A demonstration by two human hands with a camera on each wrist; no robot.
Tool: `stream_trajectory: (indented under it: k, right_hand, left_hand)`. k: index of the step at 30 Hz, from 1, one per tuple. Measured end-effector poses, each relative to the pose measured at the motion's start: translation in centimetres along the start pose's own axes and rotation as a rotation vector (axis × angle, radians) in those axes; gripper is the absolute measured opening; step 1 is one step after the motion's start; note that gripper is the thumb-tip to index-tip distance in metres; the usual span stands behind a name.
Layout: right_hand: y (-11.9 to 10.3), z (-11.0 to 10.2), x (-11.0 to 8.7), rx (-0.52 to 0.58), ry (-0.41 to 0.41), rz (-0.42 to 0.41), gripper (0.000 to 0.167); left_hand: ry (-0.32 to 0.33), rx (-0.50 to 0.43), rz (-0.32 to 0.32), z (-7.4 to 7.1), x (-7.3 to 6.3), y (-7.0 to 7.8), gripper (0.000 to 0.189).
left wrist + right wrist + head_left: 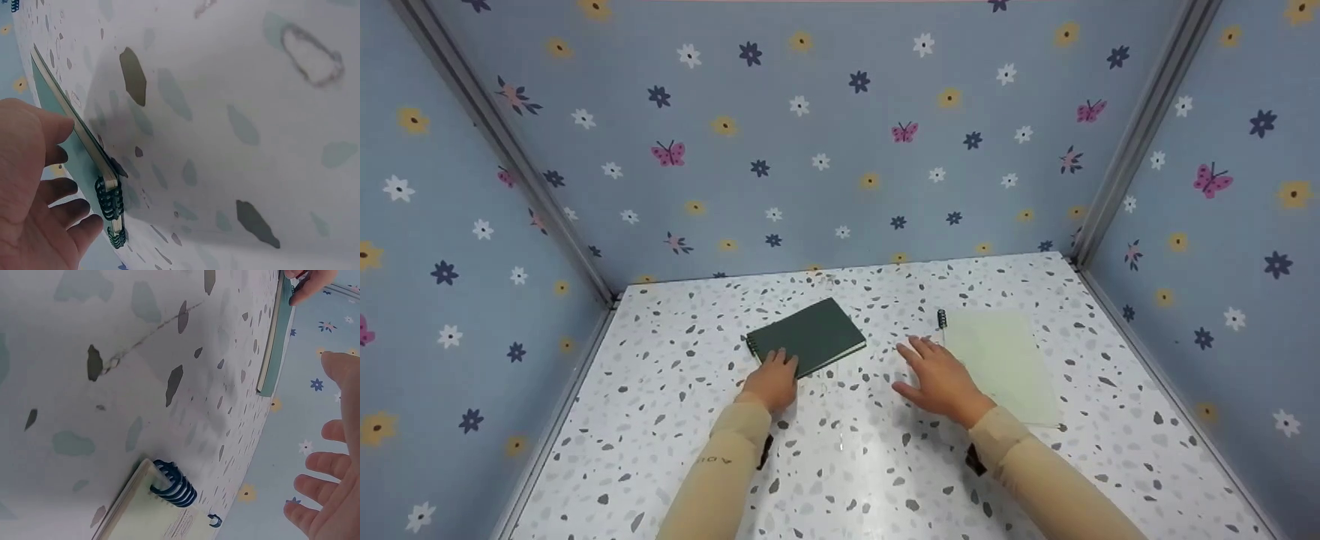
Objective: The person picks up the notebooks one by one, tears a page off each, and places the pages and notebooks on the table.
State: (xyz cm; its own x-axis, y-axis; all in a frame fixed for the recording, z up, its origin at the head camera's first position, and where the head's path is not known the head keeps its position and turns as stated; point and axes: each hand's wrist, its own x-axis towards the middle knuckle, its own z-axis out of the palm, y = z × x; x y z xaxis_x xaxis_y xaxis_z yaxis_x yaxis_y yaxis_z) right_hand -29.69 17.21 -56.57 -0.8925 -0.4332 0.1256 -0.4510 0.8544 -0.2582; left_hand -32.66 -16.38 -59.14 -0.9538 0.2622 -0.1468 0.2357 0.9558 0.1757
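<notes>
A dark green spiral notebook lies closed and slanted on the speckled table, its coil at the left end. My left hand rests its fingertips on the cover's near left part. In the left wrist view, the thumb is at the page edge, close to the coil. My right hand is held with fingers spread and nothing in it, beside a second spiral notebook with a pale page facing up. That notebook's dark coil shows at its corner in the right wrist view.
The white speckled tabletop is bounded by a blue flowered back wall and two side walls. Grey metal posts stand at the corners. The pale notebook lies right of the green one, with a gap of tabletop between them.
</notes>
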Motion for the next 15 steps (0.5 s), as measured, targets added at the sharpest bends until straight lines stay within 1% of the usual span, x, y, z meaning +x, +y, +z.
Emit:
stream_trajectory:
  k: [4, 7, 11, 15]
  right_hand:
    - [-0.23, 0.13, 0.28, -0.004, -0.009, -0.003, 0.069]
    - [-0.24, 0.29, 0.45, 0.0, -0.01, -0.005, 0.067]
    - [-0.15, 0.42, 0.62, 0.004, -0.015, -0.002, 0.066]
    - [-0.01, 0.41, 0.63, 0.011, -0.019, 0.003, 0.065]
  left_hand:
    - [-0.005, 0.013, -0.001, 0.58, 0.34, 0.0, 0.051]
    - [0.004, 0.029, -0.024, 0.82, 0.62, -0.13, 0.052]
    - [-0.007, 0.014, -0.066, 0.85, 0.85, -0.37, 0.056]
    - [-0.024, 0.012, -0.064, 0.76, 1.06, -0.39, 0.052]
